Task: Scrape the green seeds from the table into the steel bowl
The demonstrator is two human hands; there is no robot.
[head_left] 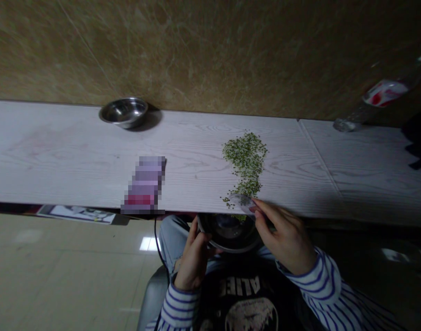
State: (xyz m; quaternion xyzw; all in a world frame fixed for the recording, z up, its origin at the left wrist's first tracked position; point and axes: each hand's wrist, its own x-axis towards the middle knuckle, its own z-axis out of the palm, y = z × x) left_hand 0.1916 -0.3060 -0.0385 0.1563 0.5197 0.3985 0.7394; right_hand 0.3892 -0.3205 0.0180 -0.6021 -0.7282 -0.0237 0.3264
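My left hand point(193, 257) grips the left rim of a metal bowl point(231, 250), held just below the table's front edge. My right hand point(286, 235) pinches a small translucent piece point(242, 201), which looks like clear plastic, at the table edge above the bowl. Small green grains point(246, 156), like mung beans, lie spread in a band on the white table, running from its middle down to the translucent piece. Some green grains show at the bowl's far side, just under the edge. The rest of the bowl's inside is dark.
On the white wood-grain table point(193, 151), a second metal bowl point(123, 112) stands near the wall. A phone with a blurred-out screen point(144, 184) lies at the front left, a cable hanging below. A clear bottle point(383, 94) stands at the right, beside a dark object point(419, 138).
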